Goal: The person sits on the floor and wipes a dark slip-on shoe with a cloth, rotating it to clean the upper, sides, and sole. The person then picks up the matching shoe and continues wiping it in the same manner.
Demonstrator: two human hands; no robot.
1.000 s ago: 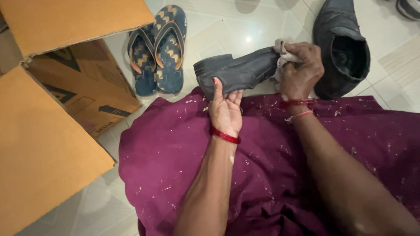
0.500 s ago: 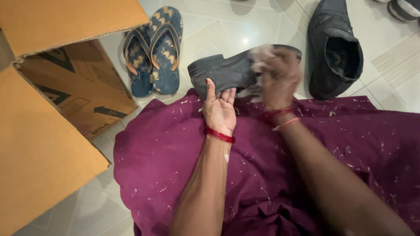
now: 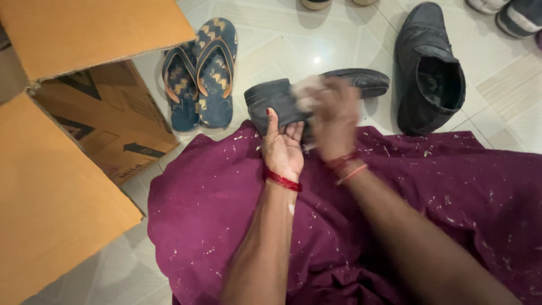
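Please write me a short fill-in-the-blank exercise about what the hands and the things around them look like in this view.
1. The left hand grips the heel end of a dark ____.
2. The right hand presses a pale cloth against the shoe and looks ____ from motion.
3. A pair of patterned flip-flops lies beside the open cardboard ____.
4. The second shoe rests on the tiled ____.

Missing words: shoe; blurred; box; floor

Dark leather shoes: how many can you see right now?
2. One dark shoe is held sideways in the left hand while the blurred right hand rubs it with a cloth. The second shoe stands on the tiles, upper right. Other footwear at the top edge is cut off.
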